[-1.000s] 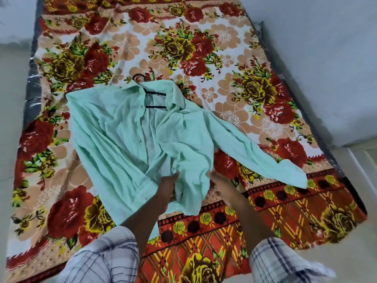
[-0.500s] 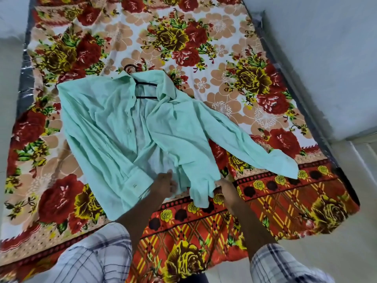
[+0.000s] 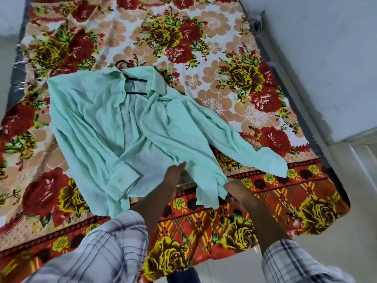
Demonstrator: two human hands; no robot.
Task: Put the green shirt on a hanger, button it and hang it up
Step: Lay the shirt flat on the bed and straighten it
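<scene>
My left hand (image 3: 173,176) lies at the open front edge of the green shirt (image 3: 91,119), its fingertips tucked under the cloth, so I cannot tell their grip. My right hand (image 3: 234,190) pinches the hem corner. The shirt lies unbuttoned on the floral bedsheet (image 3: 204,48), with the black hanger (image 3: 136,93) in its collar.

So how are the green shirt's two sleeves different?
The sleeve nearer the wall sticks out sideways across the flowery sheet; the other sleeve lies along the green shirt itself. The outstretched sleeve's cuff reaches the sheet's red border; the other sleeve's cuff lies on the shirt's front. Both are pale green, long and wrinkled.
</scene>
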